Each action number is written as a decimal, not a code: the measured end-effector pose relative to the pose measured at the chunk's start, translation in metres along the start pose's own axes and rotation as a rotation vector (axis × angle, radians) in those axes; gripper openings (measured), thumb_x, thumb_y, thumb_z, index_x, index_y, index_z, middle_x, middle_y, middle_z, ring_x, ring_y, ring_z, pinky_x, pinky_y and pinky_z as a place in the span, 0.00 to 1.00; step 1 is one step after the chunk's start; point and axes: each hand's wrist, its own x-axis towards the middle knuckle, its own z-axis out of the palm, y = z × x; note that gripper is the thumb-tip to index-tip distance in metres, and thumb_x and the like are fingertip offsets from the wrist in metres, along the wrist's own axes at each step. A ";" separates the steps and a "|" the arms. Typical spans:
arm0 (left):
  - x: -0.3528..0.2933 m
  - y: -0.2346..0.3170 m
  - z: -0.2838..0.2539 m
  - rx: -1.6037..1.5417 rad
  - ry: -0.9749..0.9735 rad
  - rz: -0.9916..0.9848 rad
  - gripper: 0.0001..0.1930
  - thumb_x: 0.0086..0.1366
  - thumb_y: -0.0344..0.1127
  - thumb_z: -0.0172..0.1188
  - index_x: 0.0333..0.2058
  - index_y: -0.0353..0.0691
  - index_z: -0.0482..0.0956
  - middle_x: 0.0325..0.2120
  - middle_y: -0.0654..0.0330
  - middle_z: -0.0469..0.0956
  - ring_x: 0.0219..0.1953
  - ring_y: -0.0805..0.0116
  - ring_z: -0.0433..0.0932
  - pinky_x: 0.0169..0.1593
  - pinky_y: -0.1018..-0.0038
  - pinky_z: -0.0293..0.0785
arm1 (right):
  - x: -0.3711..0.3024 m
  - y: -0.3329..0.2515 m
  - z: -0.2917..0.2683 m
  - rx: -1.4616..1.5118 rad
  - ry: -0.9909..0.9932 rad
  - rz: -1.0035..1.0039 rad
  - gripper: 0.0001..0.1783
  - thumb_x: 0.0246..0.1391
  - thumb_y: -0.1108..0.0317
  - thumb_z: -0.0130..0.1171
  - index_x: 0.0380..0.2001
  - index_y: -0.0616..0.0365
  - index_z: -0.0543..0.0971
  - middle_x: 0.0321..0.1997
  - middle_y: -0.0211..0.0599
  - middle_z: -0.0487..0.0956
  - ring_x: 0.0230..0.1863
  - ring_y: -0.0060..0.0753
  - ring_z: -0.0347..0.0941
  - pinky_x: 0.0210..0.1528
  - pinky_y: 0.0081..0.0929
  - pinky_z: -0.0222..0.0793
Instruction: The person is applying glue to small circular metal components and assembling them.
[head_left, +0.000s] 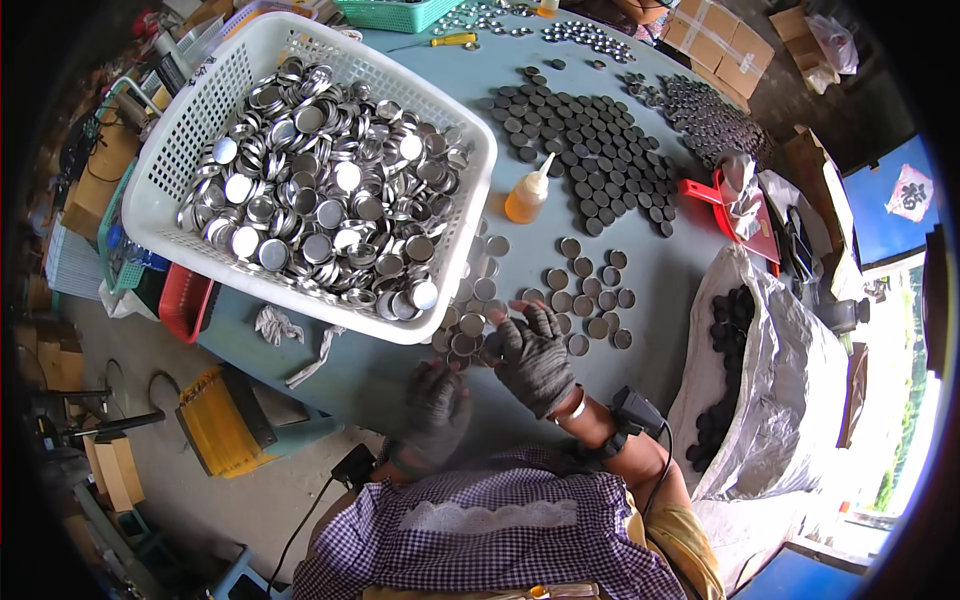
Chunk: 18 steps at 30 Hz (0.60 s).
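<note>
Both my hands wear grey fingerless gloves and are over the near edge of the blue-grey table. My right hand point(535, 362) has its fingers bent above loose round metal caps point(472, 325). A dark round piece shows by its thumb side, too small to tell whether it is gripped. Lower and to the left, my left hand point(436, 408) is curled at the table edge, with its fingertips beside the closest caps. What its fingers hold, if anything, is hidden. More shallow metal caps point(602, 299) lie spread out to the right of my right hand.
A white perforated basket point(465, 235) heaped with silver caps fills the left. Beyond my hands are a squeeze bottle point(526, 196) of orange liquid and many black round pieces point(590, 140). A red dustpan point(752, 225) and an open white sack point(775, 400) of black pieces are right.
</note>
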 end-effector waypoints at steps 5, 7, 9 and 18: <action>-0.001 0.001 0.004 -0.070 0.067 0.021 0.14 0.52 0.24 0.61 0.39 0.34 0.76 0.41 0.52 0.77 0.49 0.49 0.73 0.55 0.55 0.68 | -0.017 0.012 0.000 -0.081 0.021 -0.032 0.27 0.45 0.68 0.58 0.52 0.59 0.72 0.43 0.40 0.77 0.56 0.46 0.67 0.64 0.48 0.55; 0.000 0.002 0.004 -0.100 0.074 -0.008 0.14 0.52 0.24 0.61 0.39 0.34 0.76 0.41 0.51 0.77 0.49 0.49 0.73 0.55 0.55 0.68 | -0.018 0.013 -0.009 -0.091 0.029 -0.006 0.27 0.44 0.68 0.58 0.52 0.59 0.72 0.43 0.40 0.77 0.56 0.46 0.67 0.64 0.48 0.55; 0.004 0.003 0.002 -0.114 0.054 -0.017 0.12 0.52 0.24 0.61 0.38 0.33 0.76 0.41 0.51 0.77 0.50 0.48 0.72 0.55 0.56 0.68 | -0.019 0.018 -0.017 -0.098 0.031 0.022 0.40 0.34 0.70 0.67 0.56 0.61 0.68 0.48 0.47 0.73 0.56 0.52 0.65 0.60 0.50 0.59; 0.009 0.005 -0.009 -0.086 -0.043 0.000 0.12 0.52 0.25 0.61 0.37 0.34 0.76 0.42 0.52 0.76 0.50 0.48 0.72 0.55 0.56 0.67 | -0.015 -0.013 -0.050 0.012 0.137 -0.019 0.34 0.36 0.69 0.63 0.53 0.57 0.72 0.44 0.41 0.77 0.56 0.47 0.68 0.59 0.47 0.59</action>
